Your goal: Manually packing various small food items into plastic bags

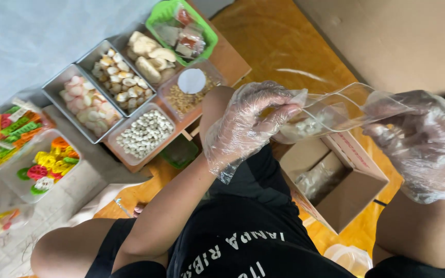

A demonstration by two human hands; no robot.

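**A:** What was in the hands?

**B:** A clear plastic bag (330,110), stretched sideways at centre right of the frame, above an open cardboard box (354,193). The left hand (245,126) pinched the bag's left edge between thumb and fingers. The right hand (423,139) was closed on its right edge. Both hands wore thin, loose, see-through gloves.

**A:** How would that step be done well?

**B:** My judgement: keep both pinches firm and level so the film stays taut, and keep the bag over the box so anything that slips lands inside. Glove on film looks slippery, so a grip near the edge seems safer.

**A:** What did the bag look like?

**B:** Glossy and creased, with pale small pieces showing at its lower left, near the left hand. How much it held, I could not tell.

**A:** And around it?

**B:** The box held another crumpled clear bag (320,180). At upper left, metal trays (57,87) held pink, white and beige snacks beside a tub of small white balls (145,134). A green basket (209,36) sat at top centre, with a tub under a round white lid (191,81) below it. At far left were tubs of bright ring-shaped snacks (47,164). The floor (279,41) was wooden.
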